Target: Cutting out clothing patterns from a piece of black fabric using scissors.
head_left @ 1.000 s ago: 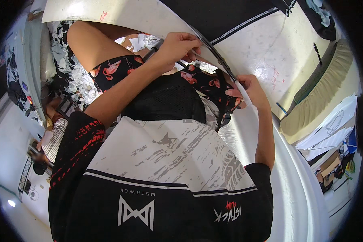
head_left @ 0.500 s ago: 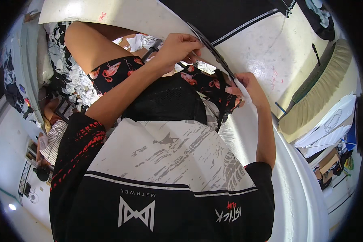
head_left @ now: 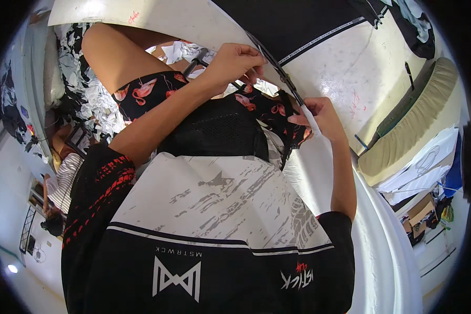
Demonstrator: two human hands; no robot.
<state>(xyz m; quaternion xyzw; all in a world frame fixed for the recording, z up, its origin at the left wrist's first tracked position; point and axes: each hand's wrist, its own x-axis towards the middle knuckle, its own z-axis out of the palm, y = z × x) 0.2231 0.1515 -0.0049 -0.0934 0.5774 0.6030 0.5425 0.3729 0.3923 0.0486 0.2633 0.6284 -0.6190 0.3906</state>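
At the curved edge of the white table (head_left: 335, 78) runs a long, narrow dark strip (head_left: 280, 70). My left hand (head_left: 235, 65) has its fingers bent and pinched beside this strip, on something I cannot make out. My right hand (head_left: 317, 118) grips the strip's lower end, where a white wrapped section (head_left: 311, 119) lies between thumb and fingers. Below the hands are flamingo-print shorts (head_left: 146, 90) and a black mesh piece (head_left: 204, 133) across my lap.
A black fabric panel (head_left: 288, 23) with a printed band lies on the table. A beige padded board (head_left: 403, 133) and stacked white sheets (head_left: 418, 162) are at the right. Fabric scraps (head_left: 89, 91) lie at the left, near another person in a striped garment (head_left: 68, 180).
My hands have shifted only slightly along the dark strip and keep their grips. The view has moved a little. The person at the left has lowered and shifted slightly.
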